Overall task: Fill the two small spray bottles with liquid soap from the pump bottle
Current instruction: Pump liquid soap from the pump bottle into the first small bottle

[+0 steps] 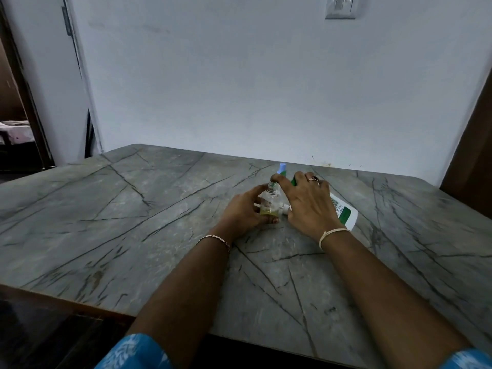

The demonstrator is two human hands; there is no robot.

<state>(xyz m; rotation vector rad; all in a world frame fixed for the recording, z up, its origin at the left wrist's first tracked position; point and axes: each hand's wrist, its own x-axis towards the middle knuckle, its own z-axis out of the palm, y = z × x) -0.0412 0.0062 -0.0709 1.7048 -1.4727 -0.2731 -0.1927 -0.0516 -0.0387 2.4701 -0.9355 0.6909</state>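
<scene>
Left hand [245, 210] grips spray bottle [269, 202].

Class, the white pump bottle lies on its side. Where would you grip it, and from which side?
Grip the pump bottle around its broad body, probably from above on the right: it lies flat, that end is free, and the right hand covers its neck end.

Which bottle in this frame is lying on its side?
The white pump bottle with the green label, by the right hand; the clear small bottle stands upright in the left hand, the blue-capped bottle upright behind it.
</scene>
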